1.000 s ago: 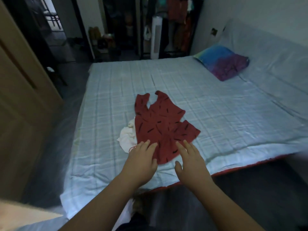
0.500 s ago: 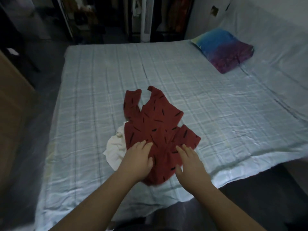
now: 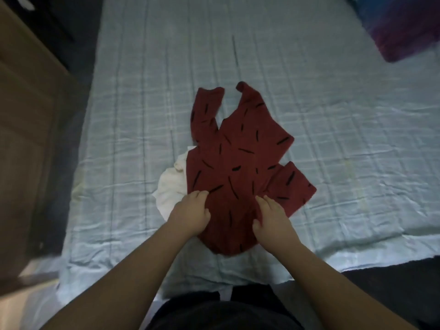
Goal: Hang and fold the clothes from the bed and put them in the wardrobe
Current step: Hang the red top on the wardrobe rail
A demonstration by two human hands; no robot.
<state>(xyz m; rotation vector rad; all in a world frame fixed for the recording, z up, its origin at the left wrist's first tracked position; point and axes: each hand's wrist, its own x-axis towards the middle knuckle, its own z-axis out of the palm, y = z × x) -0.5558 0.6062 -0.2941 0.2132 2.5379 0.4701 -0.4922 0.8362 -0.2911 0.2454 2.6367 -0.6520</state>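
Observation:
A dark red garment (image 3: 235,163) with short black dashes lies spread on the pale checked bed sheet (image 3: 333,139), its two legs pointing away from me. Its left side covers a crumpled white garment (image 3: 170,191). My left hand (image 3: 190,214) is on the red garment's near left edge, fingers curled into the cloth. My right hand (image 3: 273,219) is on the near right part, with fingers and thumb curled round a fold of the fabric. The garment's near end lies close to the edge of the bed.
A blue and purple pillow (image 3: 404,27) lies at the far right of the bed. A wooden door or panel (image 3: 26,139) stands at the left, with dark floor (image 3: 78,48) between it and the bed. The wardrobe is out of view.
The view has tipped down and closer to the bed. Both hands have gone from hovering with straight fingers to lying on the red garment with fingers curled into it.

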